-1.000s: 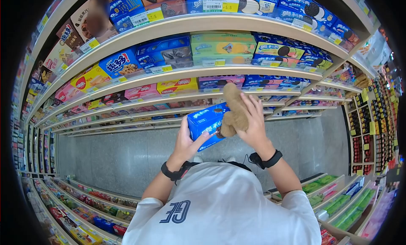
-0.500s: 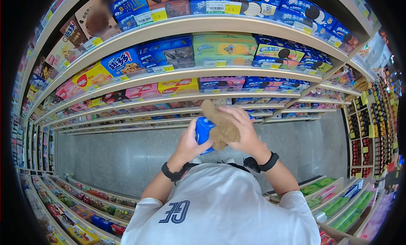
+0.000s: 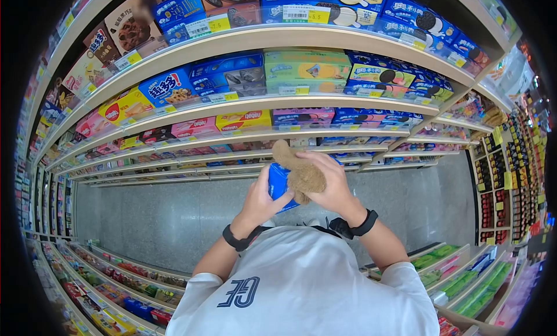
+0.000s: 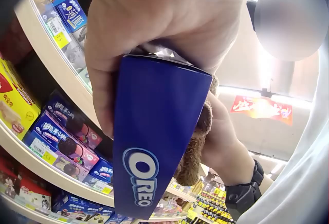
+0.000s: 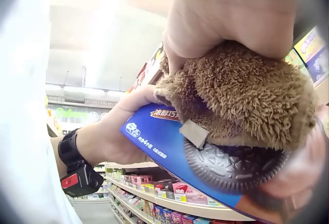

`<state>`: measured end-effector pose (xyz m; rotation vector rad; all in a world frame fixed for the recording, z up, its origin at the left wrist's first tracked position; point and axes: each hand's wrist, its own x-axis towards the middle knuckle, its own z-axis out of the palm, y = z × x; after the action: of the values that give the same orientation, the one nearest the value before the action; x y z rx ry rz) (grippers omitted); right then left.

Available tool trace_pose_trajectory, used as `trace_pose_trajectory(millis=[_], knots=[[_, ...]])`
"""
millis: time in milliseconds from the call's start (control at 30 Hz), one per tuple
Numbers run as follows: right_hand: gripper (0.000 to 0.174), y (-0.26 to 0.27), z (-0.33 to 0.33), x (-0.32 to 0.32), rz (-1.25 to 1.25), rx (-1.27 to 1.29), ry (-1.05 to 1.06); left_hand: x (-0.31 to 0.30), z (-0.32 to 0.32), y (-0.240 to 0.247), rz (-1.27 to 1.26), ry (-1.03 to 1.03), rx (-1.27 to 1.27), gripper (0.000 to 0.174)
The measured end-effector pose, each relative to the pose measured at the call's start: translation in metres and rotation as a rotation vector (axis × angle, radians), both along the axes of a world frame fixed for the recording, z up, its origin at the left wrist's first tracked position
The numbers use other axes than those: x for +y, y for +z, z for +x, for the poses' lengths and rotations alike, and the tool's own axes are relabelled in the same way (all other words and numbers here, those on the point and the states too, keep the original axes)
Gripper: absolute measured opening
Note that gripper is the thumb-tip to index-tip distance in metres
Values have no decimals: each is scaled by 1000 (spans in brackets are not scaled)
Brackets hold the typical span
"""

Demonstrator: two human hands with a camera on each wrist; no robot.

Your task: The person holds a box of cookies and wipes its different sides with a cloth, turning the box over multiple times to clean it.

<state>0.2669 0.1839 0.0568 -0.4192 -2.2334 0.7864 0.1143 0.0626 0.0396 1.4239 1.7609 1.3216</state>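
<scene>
Head view: 2 hands are up in front of the shelf point(image 3: 191, 107). The left hand point(image 3: 260, 201) wraps fingers and thumb round 1 end of the blue Oreo box point(image 3: 279, 184). The right hand point(image 3: 331, 185) has fingers curled over a brown fluffy cloth point(image 3: 301, 175), pressing it onto the box's face. Risk, I'd say: with only that 1-end grip, a hard rub could twist the box loose and drop it. It hangs well apart from the shelf's front edge, with open aisle floor below.

place: grocery shop aisle | 12 o'clock: long cream metal shelves point(image 3: 261, 37) of blue cardboard biscuit boxes point(image 3: 226, 72) | edges: yellow paper price tags point(image 3: 318, 14)
</scene>
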Motion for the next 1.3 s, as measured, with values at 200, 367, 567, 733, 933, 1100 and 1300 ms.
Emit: trace_pose_trajectory(millis=[200,367,567,733,933,1100,1300], knots=[[51,-28,21,29,-108,25,-265,-12,-15,-20,158,49,-265,62],[39,-69,42,49,-468,162,-345,-21,-24,-30,295,131,-525,62],[50,-65,52,27,-1305,474,-22,-23,-24,-33,307,134,-635,67],[56,-58,63,25,-1250,333,92,-22,-24,-28,308,105,-655,70],[57,-63,62,23,-1296,386,39,-17,-24,-19,326,26,-607,70],[54,-67,62,21,-1281,389,17,-19,-24,-15,293,33,-580,69],[51,-66,60,21,-1283,402,19,-17,-26,-16,304,20,-586,69]])
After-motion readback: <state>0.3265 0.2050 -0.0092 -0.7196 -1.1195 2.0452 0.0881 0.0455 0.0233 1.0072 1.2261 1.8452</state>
